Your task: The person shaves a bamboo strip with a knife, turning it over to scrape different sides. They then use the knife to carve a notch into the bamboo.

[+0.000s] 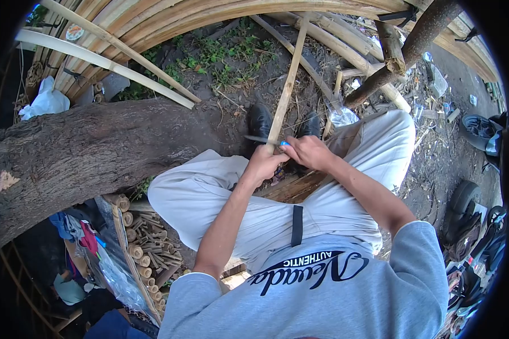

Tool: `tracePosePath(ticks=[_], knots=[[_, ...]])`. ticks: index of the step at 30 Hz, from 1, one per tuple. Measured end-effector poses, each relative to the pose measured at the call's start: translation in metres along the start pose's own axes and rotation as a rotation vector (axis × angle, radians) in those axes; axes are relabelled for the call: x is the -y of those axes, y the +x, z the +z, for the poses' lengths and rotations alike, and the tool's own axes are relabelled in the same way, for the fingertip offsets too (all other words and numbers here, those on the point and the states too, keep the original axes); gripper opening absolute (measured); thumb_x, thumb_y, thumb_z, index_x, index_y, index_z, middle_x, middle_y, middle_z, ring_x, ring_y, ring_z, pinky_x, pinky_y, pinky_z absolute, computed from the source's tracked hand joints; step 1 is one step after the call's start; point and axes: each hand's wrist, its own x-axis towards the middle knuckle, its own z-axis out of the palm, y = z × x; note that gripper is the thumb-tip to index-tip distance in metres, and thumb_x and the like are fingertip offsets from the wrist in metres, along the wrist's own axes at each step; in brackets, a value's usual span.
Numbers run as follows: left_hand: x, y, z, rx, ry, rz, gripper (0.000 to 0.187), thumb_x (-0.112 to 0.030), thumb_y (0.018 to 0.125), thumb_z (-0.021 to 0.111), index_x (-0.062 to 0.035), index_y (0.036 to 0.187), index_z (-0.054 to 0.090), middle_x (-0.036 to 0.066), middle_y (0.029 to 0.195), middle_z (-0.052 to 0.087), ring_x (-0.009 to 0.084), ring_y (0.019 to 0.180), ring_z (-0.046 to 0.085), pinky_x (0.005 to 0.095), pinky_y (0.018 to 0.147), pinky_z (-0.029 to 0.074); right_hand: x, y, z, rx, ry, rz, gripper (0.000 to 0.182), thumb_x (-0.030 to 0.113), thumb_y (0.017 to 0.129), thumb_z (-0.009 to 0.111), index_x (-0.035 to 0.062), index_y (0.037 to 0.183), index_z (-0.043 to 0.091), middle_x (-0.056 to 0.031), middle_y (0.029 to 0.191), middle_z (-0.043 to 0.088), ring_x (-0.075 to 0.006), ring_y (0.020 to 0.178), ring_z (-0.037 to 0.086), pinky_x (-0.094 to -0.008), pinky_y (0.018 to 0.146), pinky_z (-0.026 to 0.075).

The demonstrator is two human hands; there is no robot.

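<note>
My left hand (262,164) is closed around the near end of a long, pale bamboo strip (289,85), which slants up and away from me. In my right hand (309,152) is a knife (257,139) with a bit of blue at its handle. Its dark blade lies across the strip just above my left fingers. Both hands are close together between my knees, in front of my dark shoes (259,121). My fingers hide most of the knife handle and the strip's lower end.
A thick tree trunk (90,150) lies at my left. Long bamboo slats (209,25) arch across the far side, near a dark branch (404,53). Cut bamboo pieces (152,243) are stacked at lower left. A helmet (481,133) and shoes (464,198) lie at right.
</note>
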Motion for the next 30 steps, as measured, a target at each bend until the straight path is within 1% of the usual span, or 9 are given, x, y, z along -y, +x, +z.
tracePosePath(ticks=[2,7,16,18,19,23,26,28,30], knots=[[0.008,0.001,0.000,-0.032,0.063,0.003,0.021,-0.016,0.091,0.073,-0.0036,0.082,0.059,-0.008,0.056,0.040,0.0013,0.040,0.031,0.0261,0.035,0.018,-0.002,0.012,-0.011,-0.118,-0.140,0.291,0.041,0.039,0.104,0.050,0.0036,0.085,0.059,-0.0224,0.060,0.060,-0.0444,0.059,0.063,-0.0532,0.054,0.051],[0.008,0.001,0.002,-0.001,0.132,0.231,0.014,-0.016,0.090,0.071,-0.0033,0.086,0.065,-0.007,0.059,0.045,0.0038,0.045,0.038,0.0282,0.039,0.025,0.008,-0.004,-0.001,-0.015,-0.033,0.010,0.040,0.042,0.103,0.051,0.0049,0.088,0.059,-0.0214,0.062,0.062,-0.0426,0.061,0.064,-0.0513,0.055,0.052],[0.015,0.015,-0.006,-0.100,0.222,0.268,0.015,-0.015,0.088,0.072,-0.0023,0.086,0.066,-0.004,0.065,0.052,0.0050,0.053,0.041,0.0313,0.047,0.032,0.016,0.004,0.002,-0.078,-0.196,0.112,0.043,0.044,0.103,0.049,0.0049,0.088,0.056,-0.0189,0.059,0.062,-0.0412,0.057,0.064,-0.0498,0.050,0.051],[0.020,0.017,-0.002,-0.112,0.211,0.421,0.018,-0.016,0.088,0.073,-0.0011,0.083,0.065,-0.003,0.063,0.052,0.0049,0.052,0.041,0.0309,0.045,0.031,0.011,0.003,0.001,-0.028,-0.312,0.074,0.043,0.044,0.103,0.050,0.0048,0.087,0.055,-0.0173,0.057,0.061,-0.0406,0.054,0.064,-0.0492,0.048,0.050],[0.007,0.007,-0.003,-0.109,0.243,0.160,0.022,-0.018,0.088,0.075,0.0003,0.081,0.064,-0.002,0.061,0.052,0.0052,0.052,0.043,0.0300,0.045,0.033,0.005,0.006,0.003,-0.124,-0.277,0.168,0.042,0.043,0.103,0.049,0.0052,0.087,0.055,-0.0168,0.055,0.061,-0.0407,0.052,0.063,-0.0494,0.045,0.050],[0.010,0.006,0.005,-0.084,0.304,0.099,0.029,-0.021,0.085,0.078,0.0012,0.074,0.063,0.000,0.058,0.053,0.0080,0.054,0.049,0.0312,0.049,0.039,-0.022,0.013,-0.009,-0.176,-0.369,0.367,0.038,0.040,0.103,0.052,0.0041,0.092,0.056,-0.0184,0.057,0.061,-0.0410,0.054,0.063,-0.0499,0.048,0.049],[0.023,0.016,0.000,-0.141,0.352,0.302,0.030,-0.021,0.084,0.079,0.0026,0.073,0.064,0.001,0.056,0.054,0.0093,0.053,0.050,0.0321,0.050,0.040,-0.003,-0.001,-0.004,-0.052,-0.198,0.056,0.036,0.038,0.103,0.052,0.0049,0.092,0.058,-0.0209,0.057,0.058,-0.0436,0.055,0.061,-0.0518,0.050,0.049],[0.018,0.011,-0.001,-0.160,0.386,0.256,0.031,-0.021,0.084,0.079,0.0034,0.073,0.064,0.002,0.056,0.055,0.0101,0.054,0.050,0.0327,0.051,0.040,-0.003,0.001,-0.004,-0.047,-0.172,0.042,0.036,0.038,0.103,0.052,0.0051,0.091,0.058,-0.0213,0.058,0.059,-0.0442,0.056,0.061,-0.0519,0.050,0.049],[0.017,0.004,-0.001,-0.168,0.422,0.205,0.031,-0.021,0.084,0.079,0.0043,0.073,0.065,0.003,0.056,0.056,0.0109,0.054,0.051,0.0333,0.051,0.041,-0.012,0.015,-0.007,-0.166,-0.234,0.302,0.036,0.038,0.103,0.052,0.0054,0.090,0.057,-0.0210,0.058,0.059,-0.0443,0.056,0.061,-0.0516,0.051,0.049]])
